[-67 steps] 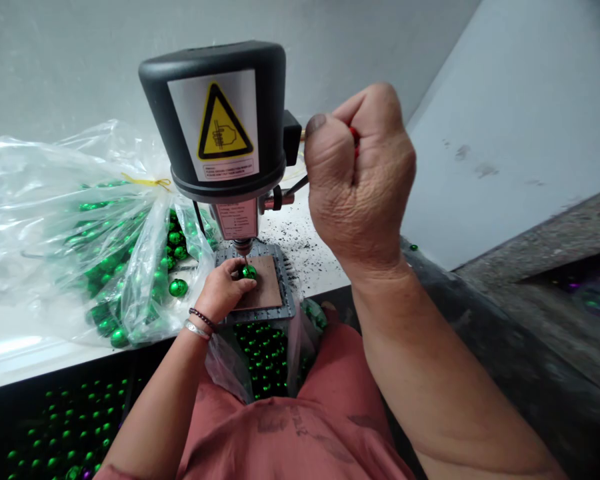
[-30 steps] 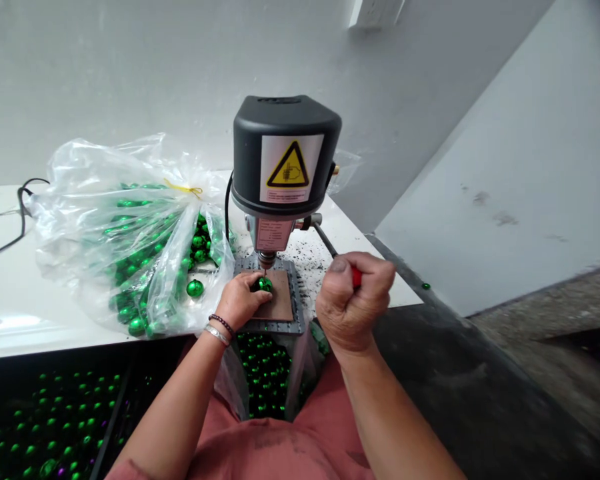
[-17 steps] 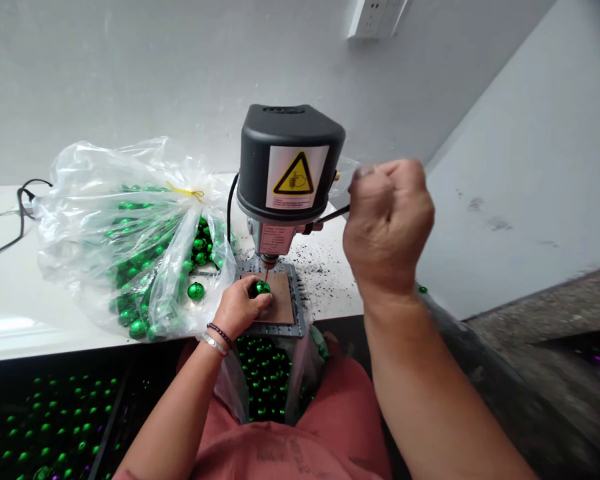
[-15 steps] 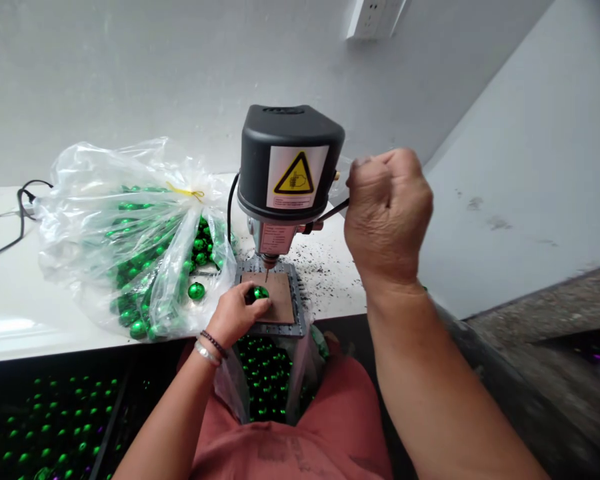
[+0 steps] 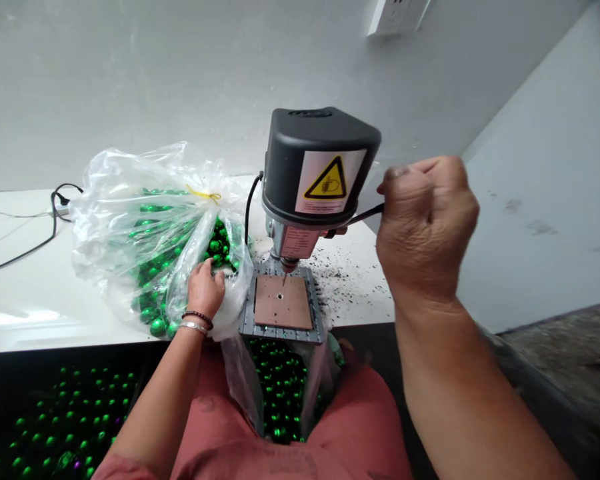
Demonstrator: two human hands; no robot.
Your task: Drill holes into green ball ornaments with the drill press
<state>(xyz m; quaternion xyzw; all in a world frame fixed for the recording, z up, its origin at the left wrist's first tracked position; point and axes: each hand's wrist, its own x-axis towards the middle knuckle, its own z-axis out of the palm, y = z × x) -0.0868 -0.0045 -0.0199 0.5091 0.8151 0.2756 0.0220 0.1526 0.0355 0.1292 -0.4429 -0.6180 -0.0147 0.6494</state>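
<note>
A black drill press point(image 5: 323, 167) with a yellow warning label stands on the white table. Its thin bit points down at a brown board point(image 5: 293, 307) with a small hole, and no ball lies on the board. My right hand point(image 5: 427, 230) is closed around the end of the press lever point(image 5: 365, 215). At the mouth of a clear plastic bag point(image 5: 130, 173) full of shiny green balls point(image 5: 215, 247) is my left hand point(image 5: 206, 290), its fingers bent. Whatever may be beneath those fingers is hidden.
Dark shavings point(image 5: 350, 267) litter the table right of the press. An open bag of green balls point(image 5: 280, 387) hangs below the table edge between my legs. More green balls point(image 5: 75, 420) lie lower left. A black cable point(image 5: 55, 220) runs at far left.
My left hand has moved left from the board to the bag mouth. The green ball it held on the board is gone from there. The view has shifted, and my right hand stays on the lever.
</note>
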